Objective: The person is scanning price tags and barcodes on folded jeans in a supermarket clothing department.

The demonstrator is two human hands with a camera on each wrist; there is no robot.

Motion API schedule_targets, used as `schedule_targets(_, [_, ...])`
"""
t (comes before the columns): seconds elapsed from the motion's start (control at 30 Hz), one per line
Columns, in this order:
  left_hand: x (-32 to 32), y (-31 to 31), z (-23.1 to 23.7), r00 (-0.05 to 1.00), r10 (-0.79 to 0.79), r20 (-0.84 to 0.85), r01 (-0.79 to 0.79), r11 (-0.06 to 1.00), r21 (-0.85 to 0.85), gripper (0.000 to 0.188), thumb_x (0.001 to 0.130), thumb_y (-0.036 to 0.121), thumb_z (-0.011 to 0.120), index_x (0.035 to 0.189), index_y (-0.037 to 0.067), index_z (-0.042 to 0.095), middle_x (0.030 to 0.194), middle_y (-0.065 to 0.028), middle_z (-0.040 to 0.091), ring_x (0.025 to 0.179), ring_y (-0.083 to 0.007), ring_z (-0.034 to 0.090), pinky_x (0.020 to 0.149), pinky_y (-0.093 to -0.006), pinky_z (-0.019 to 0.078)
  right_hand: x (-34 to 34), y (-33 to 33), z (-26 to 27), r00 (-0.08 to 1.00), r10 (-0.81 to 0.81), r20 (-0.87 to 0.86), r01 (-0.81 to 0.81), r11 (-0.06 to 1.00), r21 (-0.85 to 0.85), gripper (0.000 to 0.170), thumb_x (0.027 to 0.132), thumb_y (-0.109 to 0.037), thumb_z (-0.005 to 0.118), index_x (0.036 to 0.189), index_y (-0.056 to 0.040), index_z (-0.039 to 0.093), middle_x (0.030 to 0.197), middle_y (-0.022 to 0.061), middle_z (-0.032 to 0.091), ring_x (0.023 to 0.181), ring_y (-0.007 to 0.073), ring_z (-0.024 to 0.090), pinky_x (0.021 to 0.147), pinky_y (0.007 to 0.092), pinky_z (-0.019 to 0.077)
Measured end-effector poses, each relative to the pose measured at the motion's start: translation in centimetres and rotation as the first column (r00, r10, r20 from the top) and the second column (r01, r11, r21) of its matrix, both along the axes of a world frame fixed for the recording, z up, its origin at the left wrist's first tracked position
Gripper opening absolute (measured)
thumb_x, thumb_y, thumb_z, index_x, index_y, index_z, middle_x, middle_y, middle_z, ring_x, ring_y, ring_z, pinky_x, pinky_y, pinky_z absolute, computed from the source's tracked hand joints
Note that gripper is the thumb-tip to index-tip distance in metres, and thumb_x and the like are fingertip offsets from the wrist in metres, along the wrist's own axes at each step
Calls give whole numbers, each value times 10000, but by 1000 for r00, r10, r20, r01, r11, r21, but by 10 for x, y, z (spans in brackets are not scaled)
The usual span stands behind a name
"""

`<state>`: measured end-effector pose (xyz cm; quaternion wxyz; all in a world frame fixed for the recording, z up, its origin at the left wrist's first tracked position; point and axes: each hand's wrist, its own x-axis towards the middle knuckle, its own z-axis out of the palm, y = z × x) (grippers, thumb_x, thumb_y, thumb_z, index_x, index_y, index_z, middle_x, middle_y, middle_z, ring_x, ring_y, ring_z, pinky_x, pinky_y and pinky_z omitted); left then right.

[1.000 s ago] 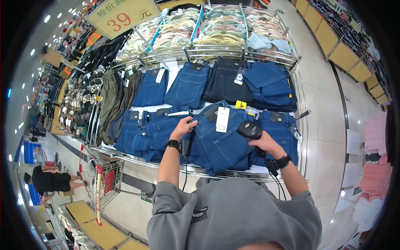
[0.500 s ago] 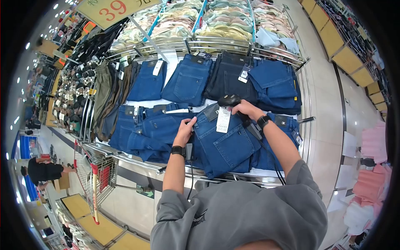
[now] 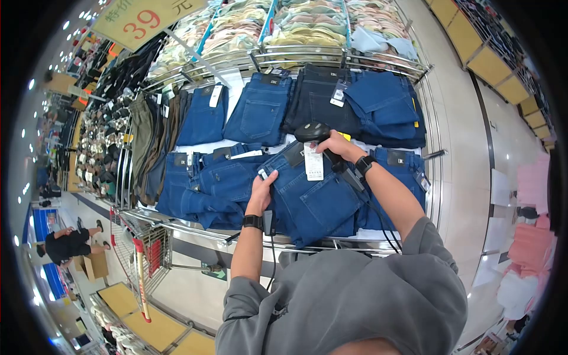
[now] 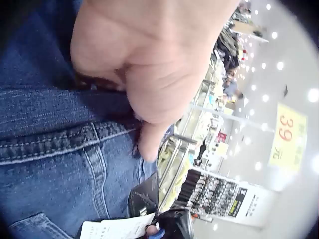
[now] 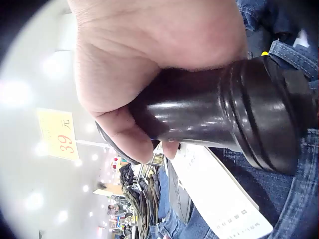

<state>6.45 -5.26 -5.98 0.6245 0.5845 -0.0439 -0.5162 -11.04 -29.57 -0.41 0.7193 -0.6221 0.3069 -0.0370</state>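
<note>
My right hand [image 3: 343,146] grips the handle of a black barcode scanner [image 3: 310,131], fingers wrapped round it in the right wrist view. The scanner's head sits over the top of a white hang tag [image 3: 314,164] on a folded pair of blue jeans [image 3: 324,207]. A fingertip shows at the tag's upper end in the right wrist view. My left hand [image 3: 260,190] holds the left edge of these jeans near the waistband, thumb on top; its other fingers are mostly hidden in the left wrist view. A dark waist label [image 4: 143,194] lies beside the tag.
More folded jeans [image 3: 257,112] lie in two rows on the metal-railed display stand [image 3: 435,154]. Behind them are bins of pale garments [image 3: 310,29] and a yellow price sign [image 3: 139,26]. A shopping cart [image 3: 142,248] and a person in black [image 3: 68,244] are at left.
My right hand has brought the scanner from the right side of the jeans, leftward to the top of the tag. My left hand stays at the jeans' left edge. The head view has shifted slightly.
</note>
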Motion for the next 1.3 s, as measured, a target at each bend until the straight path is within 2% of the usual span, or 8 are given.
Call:
schedule_targets(0.13, [0,-9,23,898,-60,435,67,998,-2,305,868,164,725,1107,23,598,918,-9,640,827,-87,565,751,-240,449,-14,11,17,997,-28,70,34,996,-81,269,680,-30,700,945,15,694,964,75,700,925,190,626,868,294,454])
schedule_targets(0.37, [-48,-13,111,905,-52,423,161,961,-226,207,895,135,695,1040,28,594,877,21,616,784,-53,539,718,-208,430,-105,34,60,896,-215,388,209,976,60,345,656,45,669,997,-8,679,952,74,696,924,183,625,874,318,466])
schedule_targets(0.5, [-96,-15,177,721,-270,638,439,891,-118,195,892,146,698,1007,30,592,856,8,621,779,-60,548,715,-225,454,-205,66,108,841,-337,424,314,941,124,605,619,59,667,1214,-27,601,1047,81,696,1016,192,621,923,324,455])
schedule_targets(0.77, [-199,-25,216,312,-592,743,895,446,-21,335,870,180,719,1120,26,558,837,-50,613,746,-101,529,690,-279,456,-371,139,159,736,-600,313,604,791,97,663,606,101,696,1250,6,571,1107,128,687,1055,254,641,974,374,461])
schedule_targets(0.87, [-219,-49,194,333,-683,650,921,383,-70,346,907,182,681,1173,19,532,899,-56,631,817,-102,547,741,-274,464,-396,130,152,738,-567,365,611,791,-7,587,591,53,690,1172,0,620,1051,108,701,992,229,637,925,356,473])
schedule_targets(1.03, [-240,-131,125,603,-637,481,769,624,-138,386,904,180,682,1207,-8,533,1045,-76,644,954,-128,587,865,-284,479,-376,58,94,612,-745,264,753,651,93,422,599,46,613,1017,14,668,981,90,694,946,227,638,893,343,482])
schedule_targets(1.17, [-242,-178,18,702,-683,201,674,729,122,734,824,449,725,1304,-27,439,873,-50,553,632,-95,434,508,-274,323,-346,-12,-8,602,-797,47,796,594,-115,216,667,-13,649,873,26,699,857,109,699,795,224,667,766,333,511])
schedule_targets(1.3, [-252,-153,-81,377,-750,544,692,618,372,964,721,513,780,1332,-102,357,1151,-250,607,1001,-328,641,827,-384,520,-332,-31,-58,521,-848,-103,772,519,-366,226,656,-47,676,871,16,703,851,105,700,804,222,669,754,322,499])
